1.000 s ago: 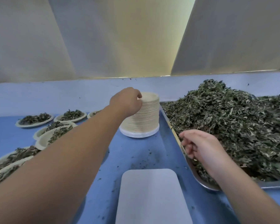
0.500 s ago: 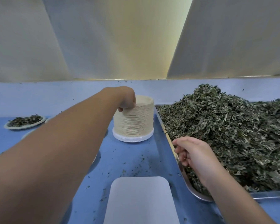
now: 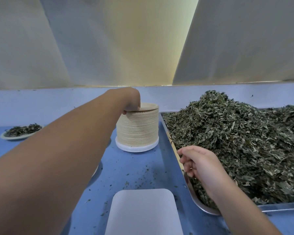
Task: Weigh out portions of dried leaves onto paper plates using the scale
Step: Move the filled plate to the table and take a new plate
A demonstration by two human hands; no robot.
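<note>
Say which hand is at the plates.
The left hand, gripping the top of the tall beige paper-plate stack; the right hand is by the dried leaves.

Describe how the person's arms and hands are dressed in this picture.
No gloves on the left hand or right hand. The left forearm and right forearm are bare: no sleeve, watch or bracelet shows. The upper arms are out of frame.

The white rounded-rectangular scale platform (image 3: 143, 212) is cut off by the bottom edge, and the steel tray (image 3: 278, 208) heaped with dried green leaves (image 3: 236, 141) runs off the right edge. The left hand (image 3: 131, 100) grips the top of the tall stack of beige paper plates (image 3: 137, 129), its fingertips hidden behind its knuckles. Whether the right hand (image 3: 199, 163) holds leaves in its curled fingers cannot be told.
</note>
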